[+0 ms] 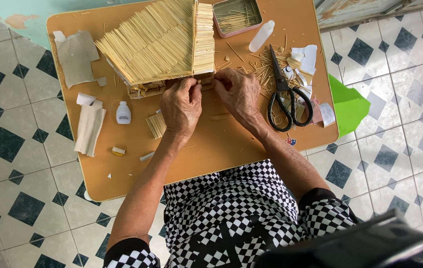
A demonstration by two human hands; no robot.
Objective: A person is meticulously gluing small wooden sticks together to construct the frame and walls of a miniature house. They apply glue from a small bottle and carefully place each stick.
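Note:
A model house roof made of thin wooden sticks stands on a low tan table. My left hand and my right hand meet at its near edge, fingers pinched together against the lower rim of the stick roof. Whether a single stick is between the fingers cannot be made out. A small bundle of sticks lies just left of my left hand.
Black-handled scissors lie right of my right hand among loose sticks and paper scraps. A metal tin of sticks and a white bottle sit at the back. A small glue bottle, rolled cloth and green sheet are around.

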